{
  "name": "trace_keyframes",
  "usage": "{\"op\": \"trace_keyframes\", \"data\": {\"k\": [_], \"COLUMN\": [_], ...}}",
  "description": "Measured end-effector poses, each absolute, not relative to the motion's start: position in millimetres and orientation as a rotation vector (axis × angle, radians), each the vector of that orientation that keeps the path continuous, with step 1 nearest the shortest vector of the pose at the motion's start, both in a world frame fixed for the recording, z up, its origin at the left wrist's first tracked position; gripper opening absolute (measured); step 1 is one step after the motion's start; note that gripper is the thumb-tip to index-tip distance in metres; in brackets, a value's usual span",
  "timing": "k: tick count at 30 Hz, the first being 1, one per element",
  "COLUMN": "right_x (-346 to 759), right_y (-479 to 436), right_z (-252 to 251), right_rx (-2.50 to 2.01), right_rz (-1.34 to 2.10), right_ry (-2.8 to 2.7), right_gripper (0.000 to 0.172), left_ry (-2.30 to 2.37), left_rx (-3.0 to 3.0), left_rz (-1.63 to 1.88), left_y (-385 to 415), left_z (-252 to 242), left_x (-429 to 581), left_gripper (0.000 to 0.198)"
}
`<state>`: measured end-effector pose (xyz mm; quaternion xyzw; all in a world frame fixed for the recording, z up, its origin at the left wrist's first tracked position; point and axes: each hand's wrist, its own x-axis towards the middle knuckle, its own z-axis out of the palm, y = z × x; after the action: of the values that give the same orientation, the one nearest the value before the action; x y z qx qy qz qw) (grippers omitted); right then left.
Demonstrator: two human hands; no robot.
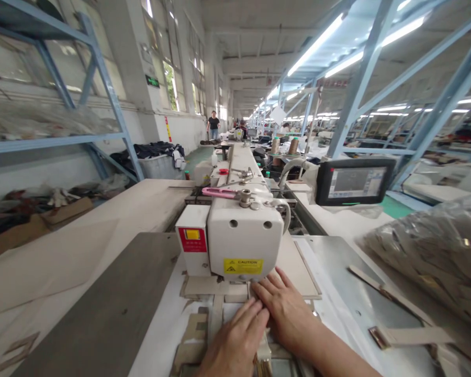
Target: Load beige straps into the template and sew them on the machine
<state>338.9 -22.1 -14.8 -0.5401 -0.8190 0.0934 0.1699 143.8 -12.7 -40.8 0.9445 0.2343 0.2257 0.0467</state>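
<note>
A white industrial sewing machine head (243, 235) with a yellow caution label stands straight ahead of me. My left hand (235, 340) and my right hand (284, 311) press down side by side, fingers together, on a beige strap piece (215, 314) at the machine's front. The needle area is hidden behind the machine's front and my fingers. A further beige strip with a metal end (408, 336) lies on the steel plate (337, 262) to the right of my right hand. Below my hands, stacked strap ends show.
A clear plastic bag of strips (427, 256) sits at the right. A touchscreen panel (355, 181) stands behind it. A grey board (102, 309) lies to the left. Blue steel racks (361, 78) and further machines line a long aisle, where a person (213, 124) stands far off.
</note>
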Motion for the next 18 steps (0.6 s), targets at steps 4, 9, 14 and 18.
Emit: {"op": "trace_keyframes", "data": {"k": [4,9,14,18], "right_x": [337.4,336.8,333.3,332.8], "right_y": [-21.7,-24.8,-25.3,-23.0], "right_z": [-12.7,-13.4,-12.7,-17.0], "right_rx": [-1.502,-1.531,-1.545,-1.565], "right_rz": [0.201,0.220,0.207,0.196], "right_ry": [-2.358,-2.295,-2.317,-2.324], "right_gripper": [0.049,0.039,0.037,0.042], "left_ry": [0.704,0.704,0.710,0.708], "left_rx": [2.917,2.999,3.084,3.076], "left_rz": [0.700,0.766,0.864,0.886], "left_y": [-13.1,-13.0,-12.2,-11.4], "left_z": [-41.9,-40.6,-33.4,-31.8], "left_x": [143.3,143.3,144.8,145.1], "left_gripper": [0.064,0.056,0.051,0.048]}}
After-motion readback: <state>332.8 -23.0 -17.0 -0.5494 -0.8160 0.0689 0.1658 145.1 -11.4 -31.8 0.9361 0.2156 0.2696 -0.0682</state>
